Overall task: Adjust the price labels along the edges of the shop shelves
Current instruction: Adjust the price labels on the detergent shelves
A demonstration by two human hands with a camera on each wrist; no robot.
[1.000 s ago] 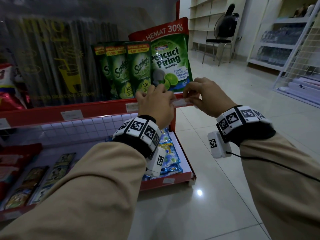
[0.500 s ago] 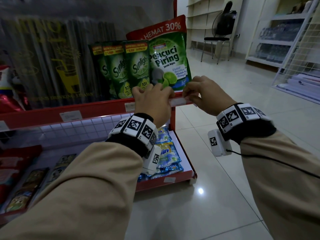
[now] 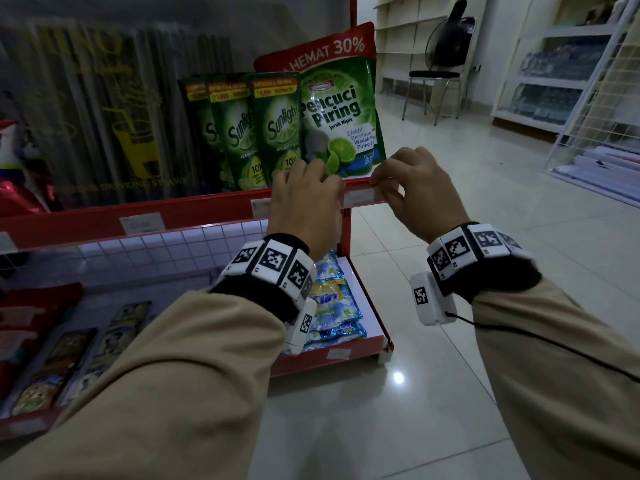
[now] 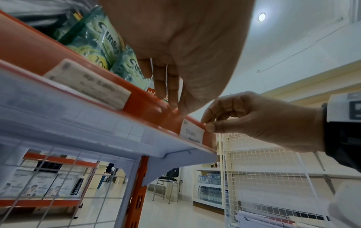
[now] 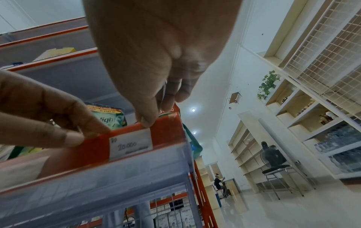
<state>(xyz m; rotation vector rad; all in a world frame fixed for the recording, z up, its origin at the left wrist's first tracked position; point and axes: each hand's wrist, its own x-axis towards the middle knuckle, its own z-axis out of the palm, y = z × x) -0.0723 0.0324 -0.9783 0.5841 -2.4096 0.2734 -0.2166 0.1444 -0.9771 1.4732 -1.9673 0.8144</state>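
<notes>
Hands at a price label (image 3: 360, 195) on the red shelf edge (image 3: 194, 211)

The left hand (image 3: 304, 202) pinched the shelf edge just left of that label, which read 20.000, and the right hand (image 3: 420, 188) pinched the label's upper right corner, thumb in front. Green Sunlight pouches (image 3: 273, 133) stood behind the edge; another label (image 4: 87, 84), Rp 5.000, sat further left along it

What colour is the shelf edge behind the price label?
Red-orange shelf edge; right wrist view shows it best, behind the white label.
</notes>
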